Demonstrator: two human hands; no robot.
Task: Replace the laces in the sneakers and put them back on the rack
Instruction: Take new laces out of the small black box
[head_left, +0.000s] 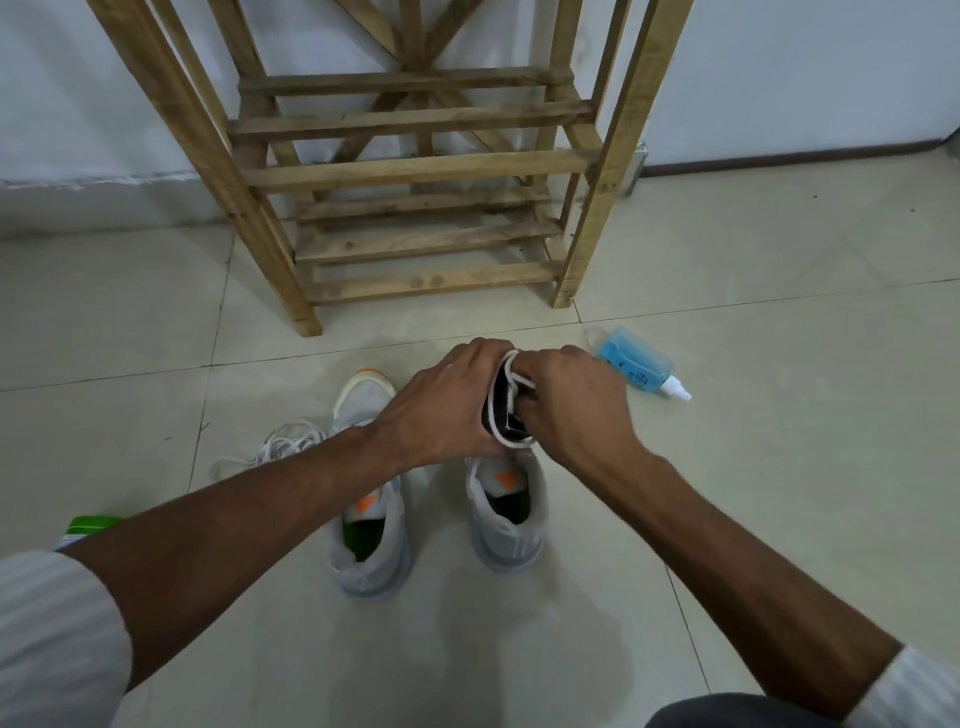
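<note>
Tiled floor (779, 493); left hand (441, 405), right hand (576, 408) clutch laces (514, 383) over sneaker (506, 512).

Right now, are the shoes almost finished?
Not yet. Beside the grey sneakers lie loose white laces, likely pulled out already. The left hand and right hand hold a dark bundle wrapped in white lace. Lacing both and filling the bare wooden rack remain.
</note>
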